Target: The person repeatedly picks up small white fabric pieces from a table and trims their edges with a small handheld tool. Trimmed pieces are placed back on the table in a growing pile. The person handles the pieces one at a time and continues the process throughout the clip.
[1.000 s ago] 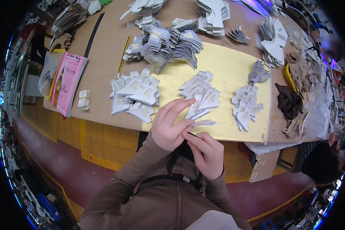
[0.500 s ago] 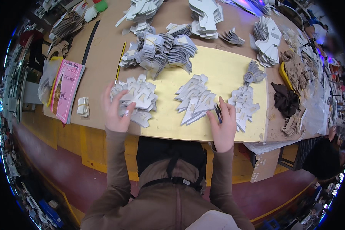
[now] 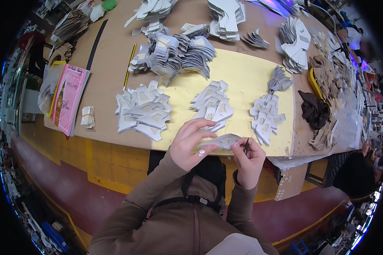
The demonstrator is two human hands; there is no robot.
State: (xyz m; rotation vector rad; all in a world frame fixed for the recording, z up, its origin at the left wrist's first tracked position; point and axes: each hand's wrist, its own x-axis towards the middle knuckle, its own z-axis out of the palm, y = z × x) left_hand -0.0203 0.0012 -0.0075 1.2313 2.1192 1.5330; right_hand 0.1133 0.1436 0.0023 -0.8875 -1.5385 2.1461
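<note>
bare yellow sheet [image 3: 242, 87] between middle pile [image 3: 209, 101] and right pile [image 3: 266, 117], grey bundles [image 3: 174, 55] blocking passage behind left pile [image 3: 144, 109], held piece [image 3: 226, 140] in front

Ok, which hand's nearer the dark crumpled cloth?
Right. The right hand is left of the cloth and lower in the picture; the left hand is also lower and farther left, beyond the right one.

Both hands [image 3: 185, 148] are close together, left fingers [image 3: 195, 127] loosely curved, right pinching.
</note>
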